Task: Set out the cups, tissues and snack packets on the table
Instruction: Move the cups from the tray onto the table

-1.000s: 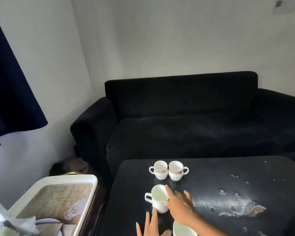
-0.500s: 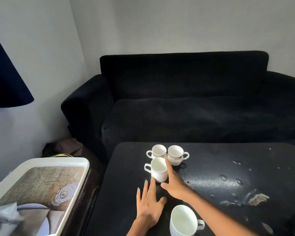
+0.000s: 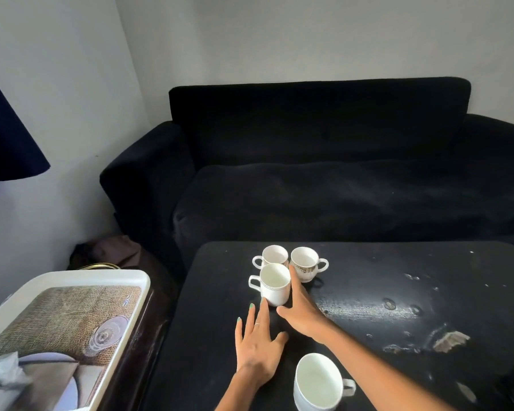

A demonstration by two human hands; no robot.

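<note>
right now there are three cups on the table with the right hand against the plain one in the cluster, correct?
Not quite: the head view shows four cups on the table, not three. A fourth cup stands near the front edge. The right hand is against the plain cup.

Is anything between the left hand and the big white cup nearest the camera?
Nothing visible. The left hand lies flat on the table, and the big white cup stands just to its right, with only bare tabletop between them. The right forearm passes behind the cup.
</note>
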